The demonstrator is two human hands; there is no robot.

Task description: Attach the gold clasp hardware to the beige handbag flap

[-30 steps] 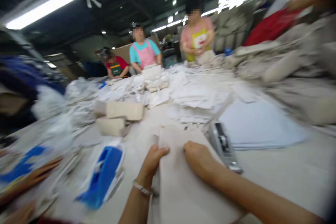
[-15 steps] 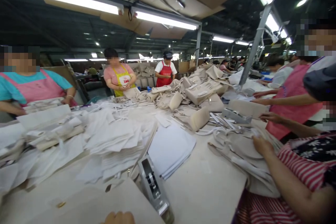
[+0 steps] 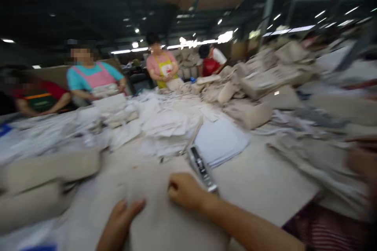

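A flat beige bag panel or bag [image 3: 165, 227] lies in front of me, blurred by motion. At its left edge is my left hand [image 3: 119, 221], thumb and forefinger apart, the thumb reaching over the beige surface; its other fingers are hard to see. My right hand [image 3: 187, 191] is closed in a fist over the bag's right part, knuckles up. Whatever is inside those fingers is hidden. Just beyond the fist stands a grey metal tape dispenser [image 3: 203, 169], close to the bag's right edge.
White sheets [image 3: 220, 139] lie stacked behind the dispenser, with loose white paper [image 3: 165, 121] to their left. Beige bags [image 3: 262, 82] are heaped at back right; rolled beige pieces [image 3: 53, 168] lie at left. Co-workers [image 3: 97, 72] line the far side; another person's hand [image 3: 363, 160] is at right.
The view has swung left and down. Both my hands now show over the beige bag, where only one set of knuckles showed at the bottom edge before.
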